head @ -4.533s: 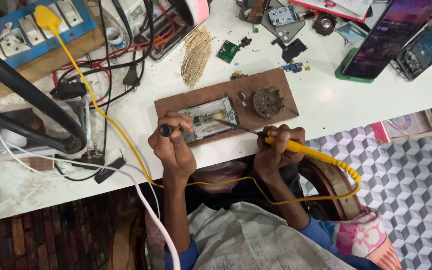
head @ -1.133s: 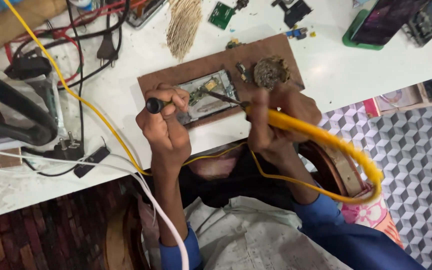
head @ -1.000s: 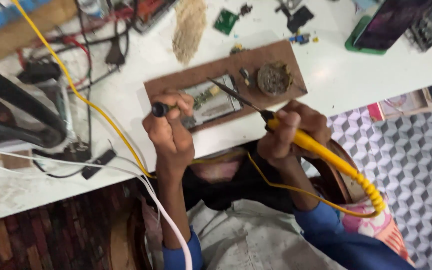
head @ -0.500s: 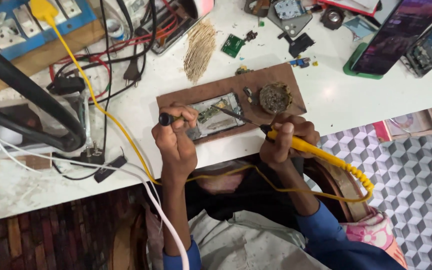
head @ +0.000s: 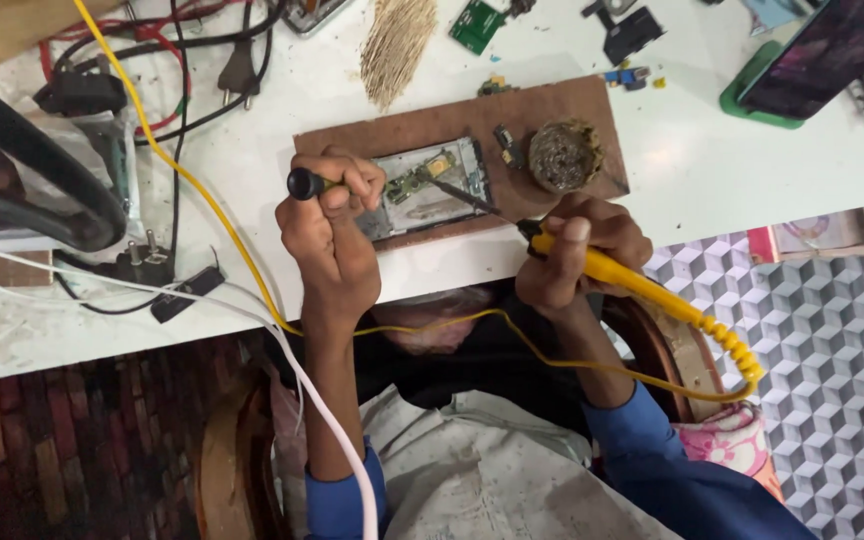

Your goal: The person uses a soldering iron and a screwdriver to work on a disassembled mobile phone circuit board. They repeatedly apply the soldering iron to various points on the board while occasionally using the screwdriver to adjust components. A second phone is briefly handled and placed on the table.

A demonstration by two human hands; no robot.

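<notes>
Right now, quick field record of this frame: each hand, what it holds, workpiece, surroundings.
left hand: grips a small black-handled tool over the opened phone
right hand: holds yellow soldering iron, tip resting on the phone's board area
workpiece: opened phone lying flat on a brown board
on board: round tin of tip-cleaning wool, right of the phone
table: white; green circuit board, green-cased phone, tangled cables
iron cord: yellow, running to upper left

A green-cased phone [head: 820, 50] lies top right — small green circuit board [head: 478, 24], black plug [head: 238, 70] further left.
</notes>
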